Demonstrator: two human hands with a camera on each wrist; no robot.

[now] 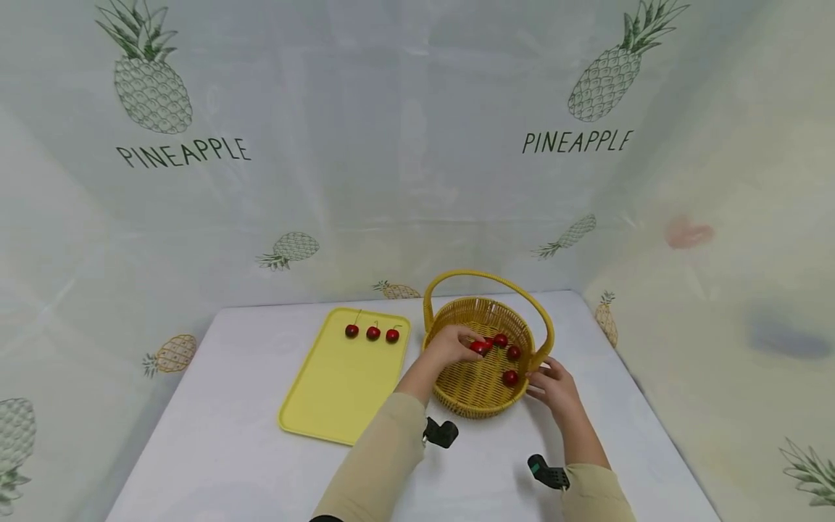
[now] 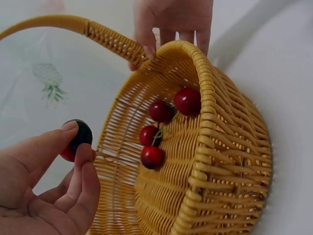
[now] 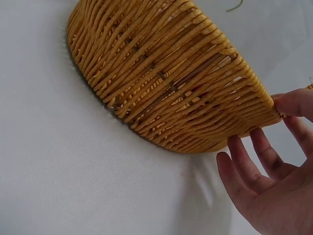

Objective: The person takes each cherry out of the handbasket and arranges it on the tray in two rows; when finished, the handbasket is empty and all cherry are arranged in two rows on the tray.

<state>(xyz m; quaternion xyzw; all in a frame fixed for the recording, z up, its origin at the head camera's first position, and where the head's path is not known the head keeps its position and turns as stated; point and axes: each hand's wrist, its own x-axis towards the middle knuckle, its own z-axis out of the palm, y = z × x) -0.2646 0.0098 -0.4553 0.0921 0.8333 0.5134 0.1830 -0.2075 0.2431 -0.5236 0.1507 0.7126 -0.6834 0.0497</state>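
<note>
My left hand (image 1: 450, 346) pinches a dark red cherry (image 2: 79, 139) between thumb and fingers, above the inside of a yellow wicker basket (image 1: 468, 410). Several more cherries (image 2: 187, 101) lie in the basket, some with green stems showing in the left wrist view. At the basket's right side, my right hand (image 1: 554, 390) grips the rim by the foot of the arched handle (image 1: 485, 274). The right wrist view shows its thumb over the rim and its fingers (image 3: 266, 152) against the woven outer wall.
Left of the basket lies a yellow tray (image 1: 333, 384), with three stemmed cherries (image 1: 373, 333) in a row near its far edge. Both stand on a white-covered table (image 1: 215, 435). Behind it hangs a pineapple-print curtain (image 1: 365, 145).
</note>
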